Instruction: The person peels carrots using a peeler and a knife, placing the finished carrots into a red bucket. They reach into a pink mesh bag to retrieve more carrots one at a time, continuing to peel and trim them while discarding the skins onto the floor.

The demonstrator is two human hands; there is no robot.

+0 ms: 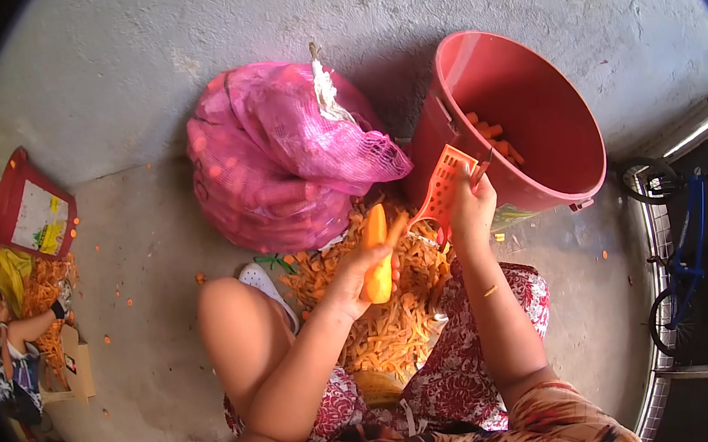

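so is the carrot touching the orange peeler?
Touching. The head view shows the carrot in the left hand with its upper end against the orange peeler held by the right hand.

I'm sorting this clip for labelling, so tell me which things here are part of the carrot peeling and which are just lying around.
Part of the work:
- carrot in the left hand
- orange peeler in the right hand
- red bucket with peeled pieces
- pink mesh sack of carrots
- peel pile

Lying about:
- bicycle
- red tray
- white sandal
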